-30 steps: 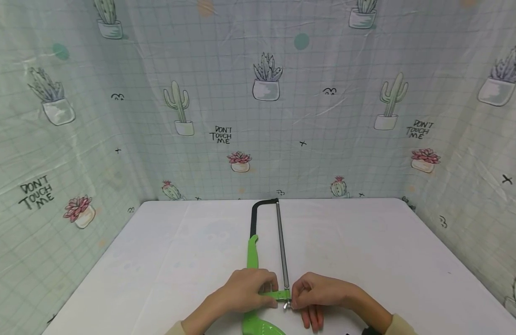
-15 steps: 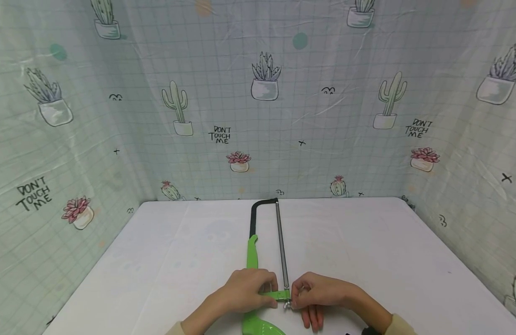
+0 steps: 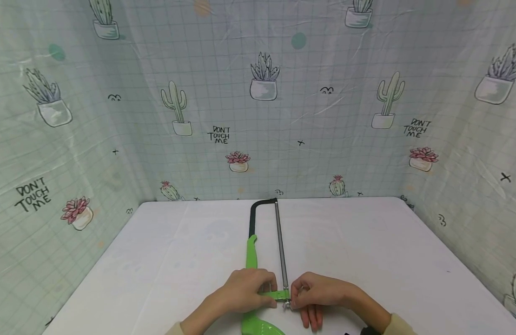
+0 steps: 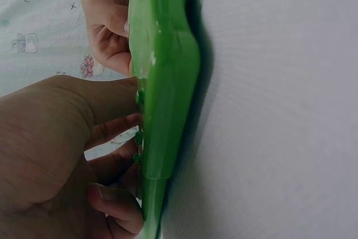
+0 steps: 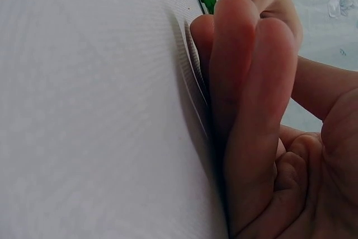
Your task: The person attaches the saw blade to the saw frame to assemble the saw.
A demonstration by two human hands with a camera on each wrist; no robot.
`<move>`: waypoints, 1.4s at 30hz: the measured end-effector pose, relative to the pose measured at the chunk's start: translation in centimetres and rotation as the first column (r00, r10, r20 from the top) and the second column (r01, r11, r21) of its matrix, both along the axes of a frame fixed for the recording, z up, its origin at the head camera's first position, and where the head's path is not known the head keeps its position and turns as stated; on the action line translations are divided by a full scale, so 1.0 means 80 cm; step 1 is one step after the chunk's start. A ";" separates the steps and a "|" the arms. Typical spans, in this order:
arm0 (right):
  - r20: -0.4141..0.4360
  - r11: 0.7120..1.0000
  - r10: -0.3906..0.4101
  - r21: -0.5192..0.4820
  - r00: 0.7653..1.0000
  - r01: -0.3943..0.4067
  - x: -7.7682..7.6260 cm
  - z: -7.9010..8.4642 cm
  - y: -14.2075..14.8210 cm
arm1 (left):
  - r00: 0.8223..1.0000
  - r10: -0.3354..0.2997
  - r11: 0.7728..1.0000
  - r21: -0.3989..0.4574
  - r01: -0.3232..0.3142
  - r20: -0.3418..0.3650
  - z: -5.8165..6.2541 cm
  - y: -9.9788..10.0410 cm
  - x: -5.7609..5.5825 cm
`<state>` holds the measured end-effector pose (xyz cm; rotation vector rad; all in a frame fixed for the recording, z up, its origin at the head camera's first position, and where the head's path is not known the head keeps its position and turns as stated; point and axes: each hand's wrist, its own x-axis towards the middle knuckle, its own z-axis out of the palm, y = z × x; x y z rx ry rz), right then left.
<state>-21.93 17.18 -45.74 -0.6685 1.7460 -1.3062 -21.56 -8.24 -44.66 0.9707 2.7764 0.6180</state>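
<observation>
A hacksaw (image 3: 251, 253) lies on the white table, its black front bow pointing away from me and its green handle nearest. Along its right side runs the straight grey blade (image 3: 281, 246), which ends at a short green crosspiece (image 3: 279, 295). My left hand (image 3: 246, 291) lies over the green frame and grips it at the crosspiece, thumb on the near side. In the left wrist view its fingers curl against the green handle (image 4: 168, 88). With thumb and forefinger, my right hand (image 3: 320, 291) pinches at a small silver wing nut (image 3: 287, 305); its other fingers rest low by the table.
The white table (image 3: 358, 242) stretches to both sides and behind the saw. A curtain (image 3: 325, 116) printed with cacti hangs around its back and sides. Something small and black (image 3: 368, 331) shows near the right forearm at the bottom edge.
Both hands and the hacksaw stay in place. The wing nut's wings show at a slightly different angle, and the head view has shifted a little.
</observation>
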 end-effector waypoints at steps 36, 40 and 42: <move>0.031 1.000 0.005 -0.025 1.000 -0.004 -0.002 -0.002 0.002 | 1.000 -0.003 1.000 -0.005 0.003 -0.012 0.003 0.001 0.002; 0.031 1.000 0.001 -0.019 1.000 0.000 -0.002 -0.001 0.002 | 1.000 0.005 1.000 -0.005 -0.005 -0.003 0.003 0.002 0.001; 0.026 1.000 -0.007 -0.010 1.000 0.007 -0.001 0.000 0.002 | 1.000 0.003 1.000 -0.005 -0.003 -0.003 0.004 0.002 0.001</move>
